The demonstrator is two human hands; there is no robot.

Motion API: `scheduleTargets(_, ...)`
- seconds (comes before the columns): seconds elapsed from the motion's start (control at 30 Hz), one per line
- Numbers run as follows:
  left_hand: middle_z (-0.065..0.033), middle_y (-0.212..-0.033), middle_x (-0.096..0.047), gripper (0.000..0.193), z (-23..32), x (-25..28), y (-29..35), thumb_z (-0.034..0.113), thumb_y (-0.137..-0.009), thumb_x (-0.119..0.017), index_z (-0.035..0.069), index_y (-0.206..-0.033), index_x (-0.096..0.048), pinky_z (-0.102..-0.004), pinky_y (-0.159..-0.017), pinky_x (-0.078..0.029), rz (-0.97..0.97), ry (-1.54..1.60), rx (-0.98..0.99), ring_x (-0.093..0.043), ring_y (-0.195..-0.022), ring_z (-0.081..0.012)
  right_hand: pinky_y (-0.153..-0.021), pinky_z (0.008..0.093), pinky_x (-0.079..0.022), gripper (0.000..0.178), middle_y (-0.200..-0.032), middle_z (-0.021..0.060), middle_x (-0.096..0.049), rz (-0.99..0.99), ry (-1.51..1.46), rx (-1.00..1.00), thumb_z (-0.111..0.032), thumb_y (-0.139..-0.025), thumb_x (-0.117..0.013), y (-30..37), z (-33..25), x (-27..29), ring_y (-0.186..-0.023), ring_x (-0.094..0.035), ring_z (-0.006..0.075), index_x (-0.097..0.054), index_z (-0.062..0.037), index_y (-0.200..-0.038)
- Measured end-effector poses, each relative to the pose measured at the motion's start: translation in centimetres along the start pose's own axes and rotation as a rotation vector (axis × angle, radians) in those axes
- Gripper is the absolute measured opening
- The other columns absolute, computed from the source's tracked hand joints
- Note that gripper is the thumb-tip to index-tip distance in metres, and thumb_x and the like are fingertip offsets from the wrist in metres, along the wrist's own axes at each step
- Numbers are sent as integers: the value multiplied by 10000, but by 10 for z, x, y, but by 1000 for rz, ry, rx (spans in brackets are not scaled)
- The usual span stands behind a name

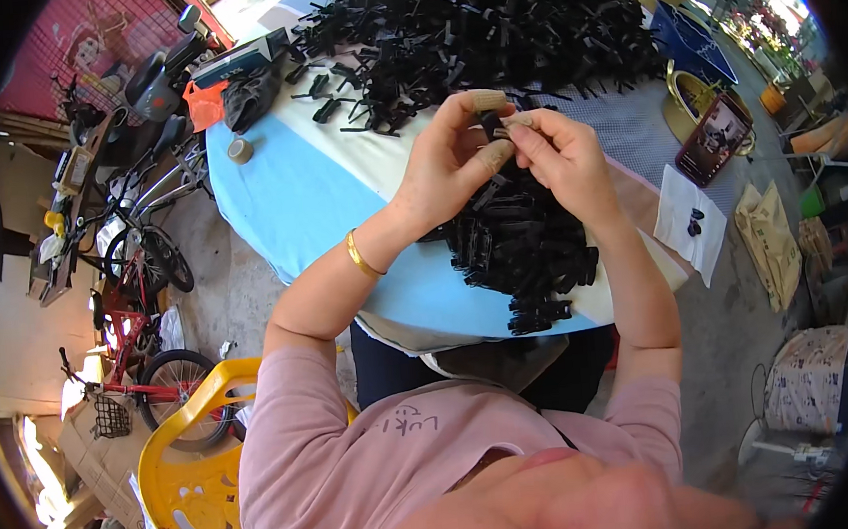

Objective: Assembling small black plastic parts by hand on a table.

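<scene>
Over the round table, both hands meet at one small black strap-like piece (491,122). My left hand (451,154) pinches it between thumb and fingers, with tan tape wrapped on some fingertips. My right hand (559,157) closes its thumb and fingers at the right side of the piece; the exact contact is partly hidden. A big loose heap of similar black pieces (486,29) covers the far part of the table. Below my hands, nearer to me, lies a second pile of black pieces (521,248), packed more closely and reaching the table's near edge.
A phone (715,139) leans by a gold-coloured pot (683,99) at the right, near a white sheet (689,226) bearing small black items. A tape roll (239,152) and orange bag (204,105) lie left. A yellow chair (188,478) and bicycles (172,380) stand beyond.
</scene>
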State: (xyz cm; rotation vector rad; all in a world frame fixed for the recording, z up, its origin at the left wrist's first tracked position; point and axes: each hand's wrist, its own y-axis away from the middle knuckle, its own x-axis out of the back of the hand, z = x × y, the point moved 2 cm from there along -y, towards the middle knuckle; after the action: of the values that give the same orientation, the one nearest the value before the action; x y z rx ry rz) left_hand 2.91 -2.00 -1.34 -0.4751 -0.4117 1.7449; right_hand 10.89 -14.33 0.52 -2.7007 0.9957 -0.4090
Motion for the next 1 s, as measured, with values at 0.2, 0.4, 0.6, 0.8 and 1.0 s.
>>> scheduleTargets(0.2,-117,-1133,-499,316,4,2,2,-49,-827,-527,-13,-1125,-426,-246,-798,-462,-6,26,26,-532,-943,-127,-426,146,-271,148,-643,-38,-514,6,114,152,-125,-889,-520,0,-1,-5,-503,-381,-6,-608,-15,-935)
scheduleTargets(0.4,-124,-1075,-542,247,5,5,4,-69,-818,-527,-17,-1050,-460,-252,-793,-466,37,8,-17,-548,-918,-134,-457,146,-298,141,-623,-37,-509,12,123,135,-113,-888,-519,4,-4,-7,-528,-403,0,-605,-5,-912)
scheduleTargets(0.6,-171,-1061,-544,193,10,0,10,-115,-808,-516,-38,-979,-471,-268,-813,-464,87,-276,-255,-556,-932,-175,-479,182,-347,126,-586,-16,-510,71,188,179,-98,-866,-535,7,-13,-12,-526,-441,36,-611,3,-867)
scheduleTargets(0.8,-143,-1126,-539,287,5,2,2,-49,-844,-501,-19,-1127,-461,-299,-832,-482,61,-146,-61,-563,-961,-181,-494,197,-381,136,-612,6,-548,42,226,166,-106,-856,-552,0,-8,0,-551,-482,51,-629,-5,-905)
scheduleTargets(1.0,-140,-1116,-530,289,8,9,-3,-25,-862,-408,-20,-1147,-458,-340,-855,-477,113,147,138,-570,-967,-206,-521,182,-386,155,-663,-19,-565,311,360,206,-135,-845,-584,-15,8,40,-595,-482,34,-645,-16,-924)
